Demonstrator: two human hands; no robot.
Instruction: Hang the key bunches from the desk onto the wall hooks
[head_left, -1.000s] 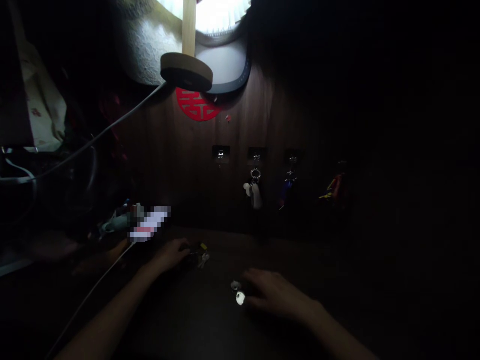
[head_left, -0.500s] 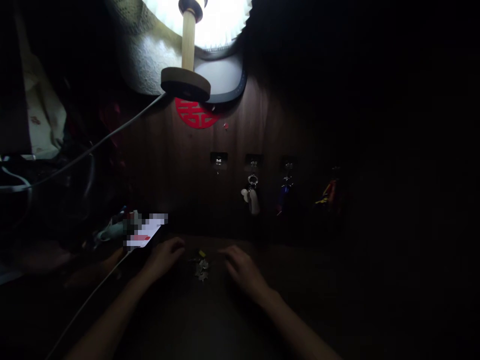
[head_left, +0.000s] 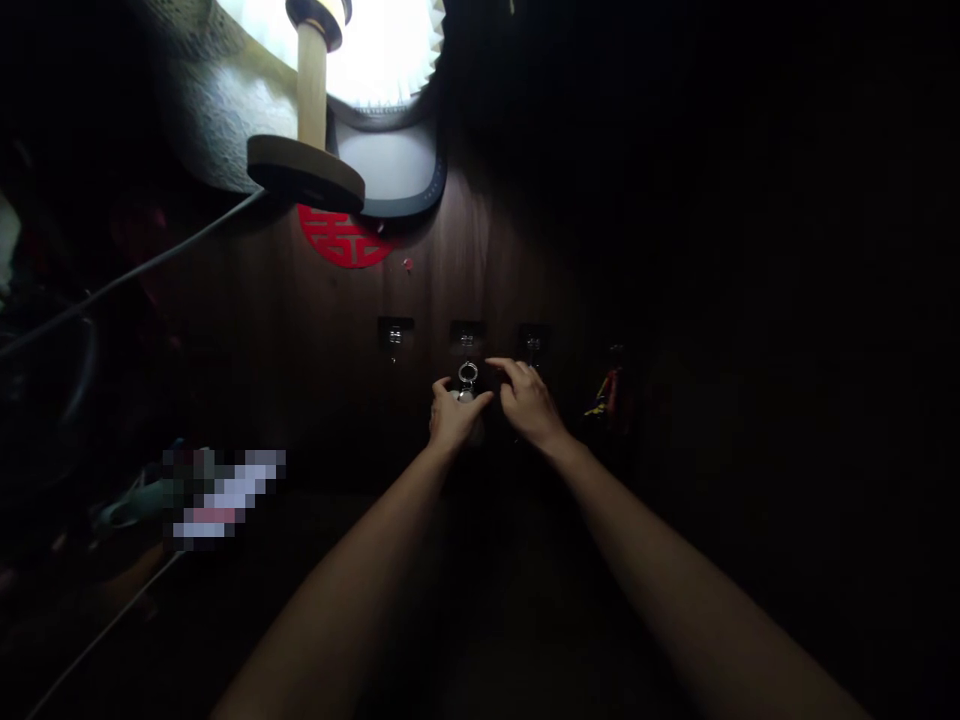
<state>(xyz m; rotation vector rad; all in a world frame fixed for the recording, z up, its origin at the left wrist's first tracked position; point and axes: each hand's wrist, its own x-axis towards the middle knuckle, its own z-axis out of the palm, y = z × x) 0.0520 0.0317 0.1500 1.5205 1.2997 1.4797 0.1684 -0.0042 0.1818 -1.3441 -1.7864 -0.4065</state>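
A keychain with a silver ring (head_left: 468,372) hangs from the second hook (head_left: 468,337) on the dark wooden panel. My left hand (head_left: 452,420) is raised to it from below, thumb and fingers spread on either side of the pale pendant (head_left: 465,397). Whether the skin touches the pendant, I cannot tell. Just right of the ring is my right hand (head_left: 529,402), its forefinger stretched left and its thumb apart, holding nothing visible. It covers most of what hangs below the third hook (head_left: 533,340). The lower surface is too dark to show the loose keys.
Another hook (head_left: 395,335) is at the left, and a red and yellow hanging item (head_left: 604,392) at the right. Above stand a lit lamp (head_left: 311,90) and a red paper cutout (head_left: 345,240). A blurred phone (head_left: 231,497) with a cable lies lower left.
Both hands have risen from beside the loose keys on the low surface to the hanging keychain. The view has shifted right, so the lamp and hooks sit further left.
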